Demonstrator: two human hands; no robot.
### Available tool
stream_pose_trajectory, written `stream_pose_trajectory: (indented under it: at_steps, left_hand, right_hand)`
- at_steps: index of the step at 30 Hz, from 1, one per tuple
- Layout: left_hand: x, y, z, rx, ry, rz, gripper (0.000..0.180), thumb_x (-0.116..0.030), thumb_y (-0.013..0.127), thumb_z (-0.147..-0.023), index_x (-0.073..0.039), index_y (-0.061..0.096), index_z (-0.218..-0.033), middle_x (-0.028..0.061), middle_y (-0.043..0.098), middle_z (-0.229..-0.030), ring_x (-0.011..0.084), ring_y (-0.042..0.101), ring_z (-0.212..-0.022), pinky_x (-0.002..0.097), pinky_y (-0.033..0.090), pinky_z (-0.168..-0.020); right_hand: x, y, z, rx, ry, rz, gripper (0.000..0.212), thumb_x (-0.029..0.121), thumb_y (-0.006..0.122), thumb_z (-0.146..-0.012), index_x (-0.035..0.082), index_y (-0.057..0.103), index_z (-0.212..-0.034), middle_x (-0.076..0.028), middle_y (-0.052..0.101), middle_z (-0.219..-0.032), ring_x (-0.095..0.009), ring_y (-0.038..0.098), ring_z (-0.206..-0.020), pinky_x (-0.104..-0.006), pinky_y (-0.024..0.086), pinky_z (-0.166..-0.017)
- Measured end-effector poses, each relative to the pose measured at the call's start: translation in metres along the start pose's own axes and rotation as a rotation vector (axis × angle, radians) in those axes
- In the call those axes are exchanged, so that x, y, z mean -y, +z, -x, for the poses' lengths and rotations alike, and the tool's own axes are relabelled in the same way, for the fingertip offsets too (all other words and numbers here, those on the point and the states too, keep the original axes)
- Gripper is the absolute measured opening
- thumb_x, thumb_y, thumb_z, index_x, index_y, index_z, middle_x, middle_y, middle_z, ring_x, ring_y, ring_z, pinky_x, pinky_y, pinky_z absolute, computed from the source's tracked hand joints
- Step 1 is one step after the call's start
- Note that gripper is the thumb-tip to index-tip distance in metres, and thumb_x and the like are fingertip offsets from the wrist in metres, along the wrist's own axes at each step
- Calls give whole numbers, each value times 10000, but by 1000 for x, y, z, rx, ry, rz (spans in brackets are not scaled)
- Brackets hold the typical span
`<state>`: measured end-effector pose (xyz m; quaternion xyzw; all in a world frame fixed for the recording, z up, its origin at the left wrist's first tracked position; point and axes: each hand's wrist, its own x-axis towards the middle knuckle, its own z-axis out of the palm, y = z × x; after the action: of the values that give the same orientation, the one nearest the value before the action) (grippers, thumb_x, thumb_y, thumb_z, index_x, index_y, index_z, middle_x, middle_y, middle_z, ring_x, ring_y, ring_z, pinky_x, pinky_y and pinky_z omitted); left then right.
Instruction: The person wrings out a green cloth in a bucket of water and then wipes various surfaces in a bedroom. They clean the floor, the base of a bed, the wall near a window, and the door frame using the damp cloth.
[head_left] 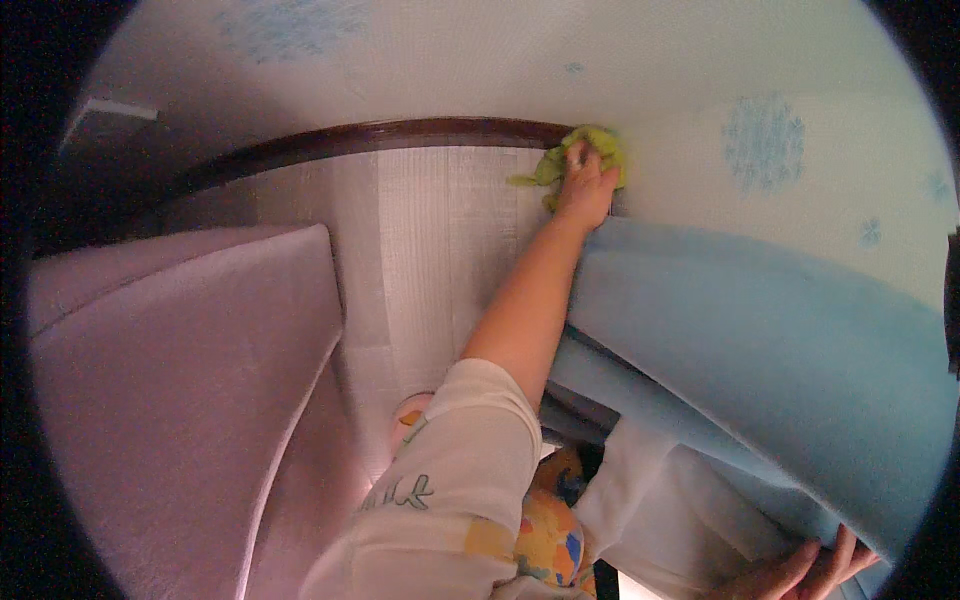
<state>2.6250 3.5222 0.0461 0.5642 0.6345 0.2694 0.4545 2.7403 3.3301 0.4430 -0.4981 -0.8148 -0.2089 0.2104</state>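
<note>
"Where is the cloth?"

"The green cloth (600, 145) is in the left hand (590, 190), at the end of a stretched-out arm. The fingers are closed on it, and part of it trails out to the left of the hand."

"What does it touch?"

"The right end of the brown baseboard (430, 132) — the rest of that strip curves away to the hand's left, along the foot of the wall (660, 80)."

"And the other hand?"

"The right hand (810, 575) is at the lower edge of the blue sofa (740, 300), fingers bent. I cannot tell whether it grips or only rests there."

"What else is around them?"

"The blue sofa starts just beside the left hand and spreads to its right. The pale floor (420, 230) lies to that hand's left, with the pink sofa (190, 370) well apart beyond it. Some white fabric (650, 490) lies to the left of the right hand — and a pink slipper (408, 412) shows farther left, partly behind the sleeve (450, 440)."
</note>
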Motion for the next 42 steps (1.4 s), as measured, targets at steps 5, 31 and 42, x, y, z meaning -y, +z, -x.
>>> stream_pose_trajectory:
  at_steps: [5,31,42]
  left_hand:
    - [11,39,7,-209,-293,421,529,-340,411,-831,27,343,-1206,261,224,-1309,390,271,-1193,391,250,-992]
    - [32,110,57,84,118,206,537,-182,496,-738,6,355,-1221,265,245,-1305,408,214,-1216,375,253,-1003]
    - [11,99,127,398,134,852,522,-254,484,-776,-22,360,-1227,232,330,-1272,352,387,-1108,370,321,-946]
  right_hand:
    - [-30,0,29,-3,52,-17,291,199,552,-774,-8,579,-977,-261,402,-1197,-336,383,-1096,-494,266,-907]
    - [46,63,21,726,-98,183,680,104,625,-562,266,451,-1199,-133,195,-1379,-359,166,-1260,-578,118,-975]
    - [34,125,83,1059,-344,226,522,196,435,-791,231,323,-1299,-148,172,-1379,-307,198,-1258,-532,132,-979]
